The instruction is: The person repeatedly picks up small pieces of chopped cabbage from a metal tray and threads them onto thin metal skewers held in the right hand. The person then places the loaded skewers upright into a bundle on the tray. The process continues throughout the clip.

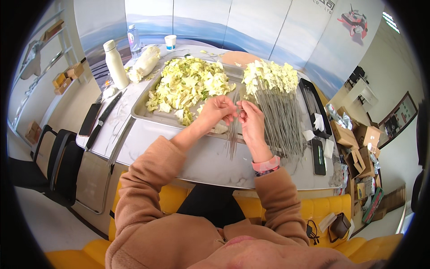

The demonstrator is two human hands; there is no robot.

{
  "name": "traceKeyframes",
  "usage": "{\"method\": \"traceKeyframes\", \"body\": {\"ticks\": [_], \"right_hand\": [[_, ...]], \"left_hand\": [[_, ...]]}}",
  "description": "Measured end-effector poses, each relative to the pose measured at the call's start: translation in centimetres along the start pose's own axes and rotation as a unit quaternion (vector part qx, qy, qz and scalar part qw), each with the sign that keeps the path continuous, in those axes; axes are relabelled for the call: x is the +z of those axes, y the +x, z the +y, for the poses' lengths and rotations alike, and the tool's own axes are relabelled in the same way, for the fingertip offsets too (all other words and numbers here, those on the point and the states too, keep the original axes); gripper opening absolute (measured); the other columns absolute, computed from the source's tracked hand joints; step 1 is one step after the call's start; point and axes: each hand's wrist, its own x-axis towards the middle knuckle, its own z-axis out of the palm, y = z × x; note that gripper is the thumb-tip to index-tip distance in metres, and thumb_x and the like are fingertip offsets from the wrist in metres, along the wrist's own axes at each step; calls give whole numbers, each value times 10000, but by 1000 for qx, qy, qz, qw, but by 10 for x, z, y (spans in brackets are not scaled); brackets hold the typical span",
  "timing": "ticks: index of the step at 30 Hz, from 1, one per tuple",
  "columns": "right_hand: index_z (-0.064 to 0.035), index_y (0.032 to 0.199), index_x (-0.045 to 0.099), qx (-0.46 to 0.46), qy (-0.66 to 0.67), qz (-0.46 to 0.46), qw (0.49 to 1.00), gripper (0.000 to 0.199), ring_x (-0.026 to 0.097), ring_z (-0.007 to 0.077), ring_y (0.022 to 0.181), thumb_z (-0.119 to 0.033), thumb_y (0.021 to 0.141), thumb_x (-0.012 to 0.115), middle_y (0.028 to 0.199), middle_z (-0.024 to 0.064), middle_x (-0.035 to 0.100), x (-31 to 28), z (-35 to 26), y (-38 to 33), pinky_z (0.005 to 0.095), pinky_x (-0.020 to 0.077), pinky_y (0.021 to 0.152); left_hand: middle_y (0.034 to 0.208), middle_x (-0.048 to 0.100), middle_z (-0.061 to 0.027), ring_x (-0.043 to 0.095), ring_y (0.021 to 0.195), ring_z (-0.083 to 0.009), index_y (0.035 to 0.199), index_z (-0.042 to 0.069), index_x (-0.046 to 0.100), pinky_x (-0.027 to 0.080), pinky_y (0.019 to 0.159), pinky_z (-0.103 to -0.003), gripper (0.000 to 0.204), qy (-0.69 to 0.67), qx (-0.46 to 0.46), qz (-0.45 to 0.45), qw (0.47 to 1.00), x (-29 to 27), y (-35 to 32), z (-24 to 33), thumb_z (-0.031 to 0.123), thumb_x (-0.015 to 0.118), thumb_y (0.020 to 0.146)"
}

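My left hand point(218, 111) pinches a small piece of cabbage leaf over the near edge of the metal tray point(148, 117). My right hand point(251, 120) holds a thin metal skewer point(233, 134) whose tip meets the left fingers. A loose heap of chopped cabbage point(186, 85) fills the tray's left half. On the right lies a row of loaded skewers point(280, 121), with cabbage bunched at their far ends point(271, 76). A few bare skewers lie under my hands.
A white bottle point(115, 64), a clear water bottle point(133, 41), a paper cup point(170, 41) and a whole cabbage point(145, 62) stand at the back left. A knife point(104, 118) and dark phone point(89, 119) lie left; a black tray point(316, 107) and phone point(318, 156) right. Cardboard boxes point(358, 143) clutter the floor.
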Motion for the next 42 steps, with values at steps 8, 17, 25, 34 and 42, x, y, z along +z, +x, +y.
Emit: {"method": "traceKeyframes", "body": {"ticks": [8, 17, 25, 34, 42], "right_hand": [[-5, 895, 605, 12, 22, -8, 1000, 167, 404, 35, 480, -153, 933, 538, 673, 23, 552, -8, -1, -3, 186, 287, 410], [-12, 929, 602, 22, 27, -15, 999, 169, 393, 34, 502, -168, 938, 539, 669, -1, 532, -11, -2, -5, 176, 281, 420], [-7, 937, 601, 27, 58, -56, 996, 175, 360, 30, 452, -170, 940, 536, 617, -13, 507, -9, -5, -5, 181, 260, 410], [27, 1018, 625, 38, -107, -140, 984, 213, 305, 15, 404, -144, 938, 528, 515, -36, 432, 6, -26, -27, 192, 204, 367], [47, 1161, 591, 45, -191, -162, 967, 280, 321, 12, 418, -81, 916, 544, 548, -51, 435, 1, -20, -34, 185, 212, 369]], "left_hand": [[822, 673, -110, 632, 696, -204, 960, 33, 653, 507, 627, -310, 154, 520, 137, 169, 826, -107, 93, 29, 86, 606, 823], [1117, 565, -115, 473, 1149, -310, 1107, 114, 627, 439, 934, -404, 341, 730, 86, 47, 677, -120, 130, -9, 35, 630, 775], [864, 611, -79, 608, 856, -215, 1063, 79, 609, 482, 769, -305, 282, 469, 91, 169, 862, -111, 105, 21, 33, 645, 787], [883, 645, -34, 600, 788, -109, 1119, 20, 581, 499, 717, -216, 269, -164, 17, 85, 983, -80, 31, 16, -11, 610, 853], [1013, 620, -61, 604, 873, -103, 1148, -4, 550, 518, 767, -191, 243, -219, 5, 105, 970, -83, 27, 12, 30, 547, 907]]}}
